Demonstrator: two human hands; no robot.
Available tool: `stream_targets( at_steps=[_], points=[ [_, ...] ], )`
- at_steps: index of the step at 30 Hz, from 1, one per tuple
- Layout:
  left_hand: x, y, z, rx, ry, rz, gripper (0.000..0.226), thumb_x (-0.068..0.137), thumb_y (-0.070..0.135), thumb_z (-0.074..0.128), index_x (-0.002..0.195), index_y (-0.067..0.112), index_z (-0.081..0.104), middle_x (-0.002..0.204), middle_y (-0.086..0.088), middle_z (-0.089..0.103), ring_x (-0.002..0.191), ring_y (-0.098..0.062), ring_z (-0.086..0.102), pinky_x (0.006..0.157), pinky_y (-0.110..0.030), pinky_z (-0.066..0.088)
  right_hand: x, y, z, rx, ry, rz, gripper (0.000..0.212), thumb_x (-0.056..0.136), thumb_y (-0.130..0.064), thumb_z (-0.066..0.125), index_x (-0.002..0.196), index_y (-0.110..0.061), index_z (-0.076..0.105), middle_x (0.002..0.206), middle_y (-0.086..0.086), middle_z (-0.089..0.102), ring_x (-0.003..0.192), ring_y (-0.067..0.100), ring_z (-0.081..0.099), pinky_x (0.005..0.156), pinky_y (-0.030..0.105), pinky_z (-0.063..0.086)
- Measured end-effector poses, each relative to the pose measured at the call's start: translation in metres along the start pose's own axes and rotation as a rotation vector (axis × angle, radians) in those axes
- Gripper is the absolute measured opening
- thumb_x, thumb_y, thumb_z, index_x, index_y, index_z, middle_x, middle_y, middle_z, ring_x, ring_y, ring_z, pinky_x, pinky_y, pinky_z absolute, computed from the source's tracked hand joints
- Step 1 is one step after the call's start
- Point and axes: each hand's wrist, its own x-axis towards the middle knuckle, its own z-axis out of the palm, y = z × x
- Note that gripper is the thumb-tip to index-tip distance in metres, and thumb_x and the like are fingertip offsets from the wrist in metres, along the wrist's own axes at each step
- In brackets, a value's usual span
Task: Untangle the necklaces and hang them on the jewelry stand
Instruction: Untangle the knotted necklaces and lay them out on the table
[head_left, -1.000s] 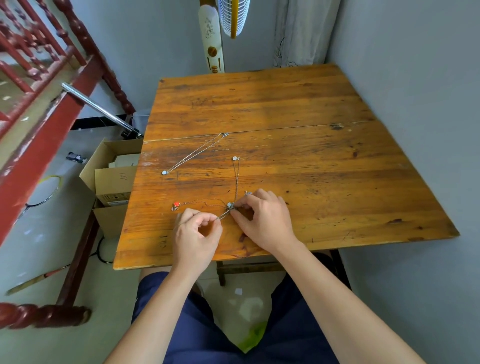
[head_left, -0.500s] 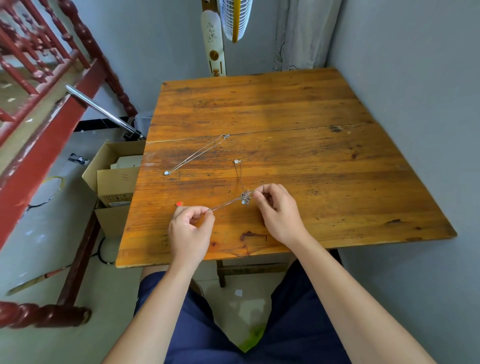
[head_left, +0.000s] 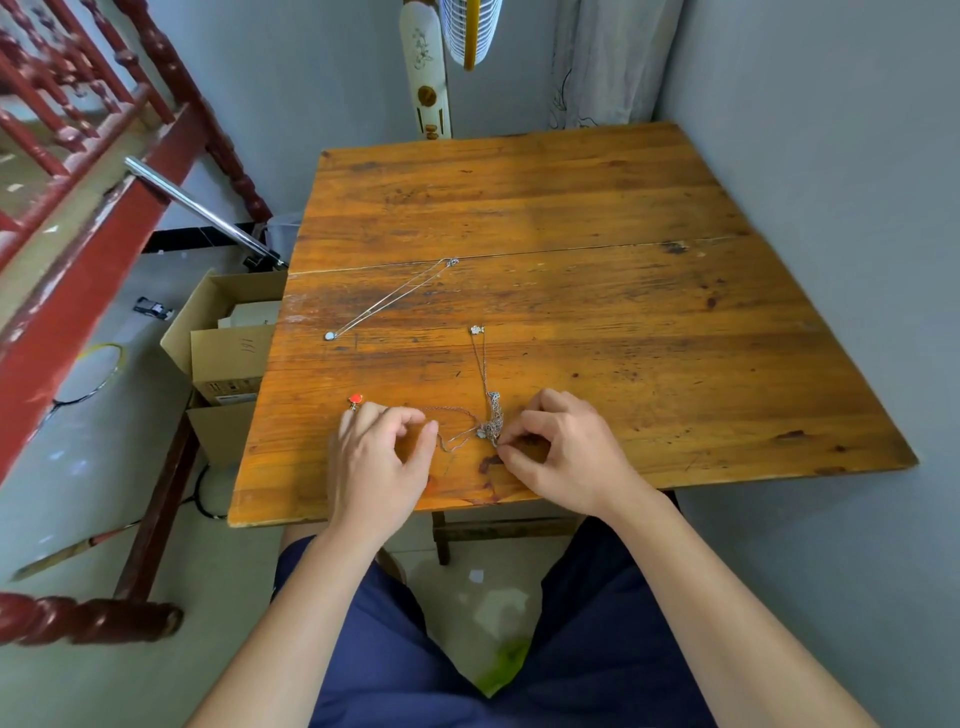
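A knot of thin silver chains (head_left: 491, 423) lies near the front edge of the wooden table (head_left: 571, 208). One chain runs up from the knot to a small silver pendant (head_left: 477, 329). Another runs left toward a red pendant (head_left: 355, 399). My right hand (head_left: 561, 449) pinches the knot at its lower right. My left hand (head_left: 382, 460) pinches a loose chain loop just left of the knot. A separate, straightened necklace (head_left: 395, 299) with a pale pendant lies apart at the left middle of the table. No jewelry stand is in view.
An open cardboard box (head_left: 223, 353) stands on the floor against the table's left side. A red wooden railing (head_left: 78, 171) and a metal tube (head_left: 202, 210) are at the left. A fan (head_left: 470, 31) stands behind the table. A grey wall closes the right side.
The chain, pulled taut between my hands half a second ago, now lies slack on the table. Both hands have moved closer together around the knot.
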Motion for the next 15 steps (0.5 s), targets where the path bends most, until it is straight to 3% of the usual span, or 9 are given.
stream_targets(
  at_steps=[3,8,11,15],
  points=[
    [0.013,0.006,0.008,0.008,-0.040,0.096,0.022,0.093,0.029,0.062,0.111,0.019,0.072,0.094,0.004,0.060,0.094,-0.016,0.050,0.090,-0.038,0.045,0.000,0.002,0.001,0.017,0.006,0.006,0.022,0.086,-0.045,0.060,0.095,-0.033,0.077,0.089,-0.012,0.056,0.087,0.010,0.054,0.080,0.035,0.047],
    [0.027,0.011,0.020,0.067,-0.155,0.198,0.028,0.093,0.032,0.062,0.118,0.021,0.070,0.097,0.004,0.057,0.097,-0.016,0.046,0.080,-0.032,0.043,0.014,0.007,0.001,0.040,0.140,0.088,0.021,0.095,-0.021,0.063,0.114,-0.021,0.073,0.090,-0.007,0.057,0.073,0.011,0.056,0.068,0.034,0.055],
    [0.029,0.010,0.022,0.038,-0.161,0.191,0.024,0.091,0.033,0.066,0.111,0.023,0.074,0.094,0.006,0.053,0.095,-0.015,0.045,0.077,-0.030,0.043,0.027,0.006,0.000,-0.038,0.094,0.091,0.028,0.097,-0.032,0.061,0.124,-0.027,0.069,0.094,-0.007,0.057,0.075,0.015,0.061,0.064,0.035,0.056],
    [0.037,0.010,0.021,-0.002,-0.132,0.170,0.015,0.093,0.029,0.063,0.100,0.023,0.075,0.091,0.006,0.060,0.092,-0.016,0.051,0.073,-0.032,0.046,0.036,0.005,-0.001,-0.131,0.040,0.078,0.024,0.096,-0.045,0.061,0.118,-0.042,0.070,0.095,-0.010,0.057,0.077,0.013,0.061,0.058,0.027,0.050]
  ],
)
